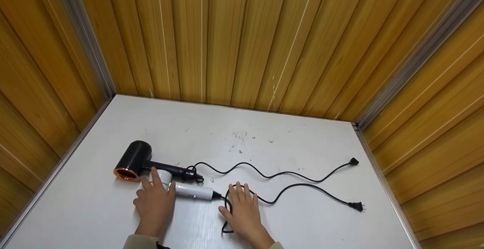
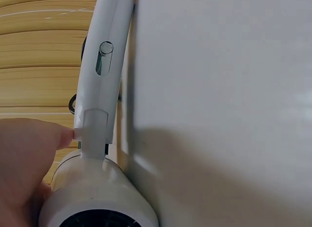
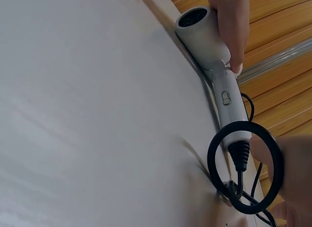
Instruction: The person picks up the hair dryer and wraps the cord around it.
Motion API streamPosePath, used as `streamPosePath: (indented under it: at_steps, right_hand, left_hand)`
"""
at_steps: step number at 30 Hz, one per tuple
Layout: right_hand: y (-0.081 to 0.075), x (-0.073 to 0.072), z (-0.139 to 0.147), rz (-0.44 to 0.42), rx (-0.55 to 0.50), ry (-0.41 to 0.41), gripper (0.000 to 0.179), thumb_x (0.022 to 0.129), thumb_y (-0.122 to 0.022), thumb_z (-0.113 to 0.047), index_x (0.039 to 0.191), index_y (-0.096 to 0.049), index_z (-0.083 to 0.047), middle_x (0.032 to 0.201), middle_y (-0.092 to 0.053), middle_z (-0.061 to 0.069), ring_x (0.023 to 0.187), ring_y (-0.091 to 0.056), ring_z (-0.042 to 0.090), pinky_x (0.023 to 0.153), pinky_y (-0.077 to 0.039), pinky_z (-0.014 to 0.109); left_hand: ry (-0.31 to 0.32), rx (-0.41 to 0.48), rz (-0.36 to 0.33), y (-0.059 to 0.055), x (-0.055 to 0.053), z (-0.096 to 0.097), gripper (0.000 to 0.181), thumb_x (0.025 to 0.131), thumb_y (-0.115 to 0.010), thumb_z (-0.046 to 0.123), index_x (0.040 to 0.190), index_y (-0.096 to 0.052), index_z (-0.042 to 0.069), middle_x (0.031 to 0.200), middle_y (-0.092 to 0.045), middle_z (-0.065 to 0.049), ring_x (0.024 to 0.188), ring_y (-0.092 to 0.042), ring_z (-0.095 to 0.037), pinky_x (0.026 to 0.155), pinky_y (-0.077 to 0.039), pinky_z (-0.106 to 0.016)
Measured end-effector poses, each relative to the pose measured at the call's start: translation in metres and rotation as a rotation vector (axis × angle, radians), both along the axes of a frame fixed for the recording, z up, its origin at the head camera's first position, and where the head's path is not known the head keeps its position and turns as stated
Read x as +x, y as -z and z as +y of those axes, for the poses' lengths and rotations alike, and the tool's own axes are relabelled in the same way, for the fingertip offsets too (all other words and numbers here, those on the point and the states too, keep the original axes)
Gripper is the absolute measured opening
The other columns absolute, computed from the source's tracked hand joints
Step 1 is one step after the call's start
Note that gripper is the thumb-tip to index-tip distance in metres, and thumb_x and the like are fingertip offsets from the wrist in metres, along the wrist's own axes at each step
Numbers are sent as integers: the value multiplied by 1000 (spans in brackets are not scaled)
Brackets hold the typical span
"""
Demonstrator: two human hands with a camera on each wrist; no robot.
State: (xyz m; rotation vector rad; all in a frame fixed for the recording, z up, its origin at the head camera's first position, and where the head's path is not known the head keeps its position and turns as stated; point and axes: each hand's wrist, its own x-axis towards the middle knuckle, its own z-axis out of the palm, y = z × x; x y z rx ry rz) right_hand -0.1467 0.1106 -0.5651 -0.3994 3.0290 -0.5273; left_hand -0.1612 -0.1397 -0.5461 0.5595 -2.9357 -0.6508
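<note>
A white hair dryer [image 1: 194, 191] lies on the white table, its handle toward the right. Draped over its barrel is my left hand [image 1: 155, 204], which holds it, thumb by the joint of barrel and handle. The left wrist view shows the dryer's handle [image 2: 100, 66] and switch close up. My right hand [image 1: 244, 213], fingers spread and fairly straight, rests over the white dryer's black cord [image 1: 285, 188]. In the right wrist view a cord loop [image 3: 212, 154] stands near the right thumb. Parts of the barrel and cord are hidden under the hands.
Behind the white dryer lies a black hair dryer [image 1: 136, 156] with a copper-coloured rim. Its wavy cord [image 1: 257, 168] runs right to a black plug [image 1: 354, 161]. The white dryer's plug [image 1: 356, 206] lies nearer. Wood-patterned walls [image 1: 227, 44] enclose the table [image 1: 302, 139].
</note>
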Motion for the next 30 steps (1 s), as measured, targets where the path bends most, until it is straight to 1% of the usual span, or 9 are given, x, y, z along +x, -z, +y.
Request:
streamPosePath:
  at_steps: [4,9,13,20,23,30]
  right_hand:
    - [3,0,2,-31,9,3,70,91,-51,-52,146,-35,-12,153,-30,16,142,-20,40,108,-18,65]
    - [9,-1,5,-79,25,6,67,89,-52,-54,144,-39,-18,154,-28,16,142,-20,41,108,-17,65]
    - [14,-1,6,-78,27,4,65,88,-52,-55,142,-43,-21,153,-30,16,141,-23,42,106,-20,66]
    - [15,1,8,-62,28,9,59,88,-52,-55,140,-46,-27,151,-33,17,139,-27,43,104,-23,67]
    - [15,1,8,-58,37,7,57,88,-52,-55,139,-47,-29,151,-33,17,138,-27,43,104,-23,67]
    - [15,2,10,-43,31,2,54,87,-56,-52,136,-51,-28,149,-35,18,137,-29,44,103,-24,68]
  left_hand:
    - [-1,42,-3,-1,0,-3,80,93,-49,44,150,-11,2,127,-38,-39,91,-54,-54,67,-44,-59]
    - [-14,109,-32,-3,1,-9,82,93,-50,43,149,-10,-1,114,-46,-40,83,-57,-51,59,-45,-54]
    - [-29,154,-61,-2,0,-13,87,90,-53,45,148,-10,-4,110,-48,-40,82,-59,-51,56,-45,-52]
    - [-31,196,-88,0,-2,-16,90,89,-55,45,147,-10,-7,111,-47,-41,84,-59,-50,58,-46,-51]
    - [-28,203,-93,-2,0,-16,88,89,-55,45,146,-12,-7,110,-47,-41,83,-59,-50,57,-46,-51]
    - [-36,211,-119,-8,4,-13,87,89,-55,44,145,-13,-9,109,-46,-42,83,-59,-48,60,-47,-50]
